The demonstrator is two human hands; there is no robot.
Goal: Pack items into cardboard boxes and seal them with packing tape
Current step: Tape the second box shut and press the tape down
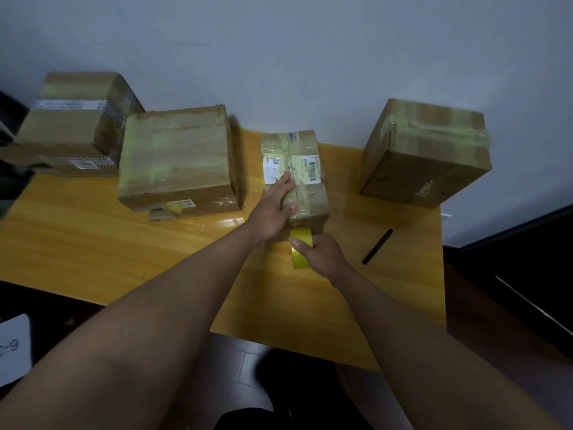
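light: dim, cool cast
glare: soft sheen on tabletop (93,243)
shadows: soft, beside boxes
distortion: wide-angle bowing at edges
focus: slightly soft, corners dark

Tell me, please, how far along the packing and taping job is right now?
Looks done: the large box and the right box sit closed and taped. In hand: the left hand presses the small box while the right hand grips the tape roll at its near end. Left: finishing that strip.
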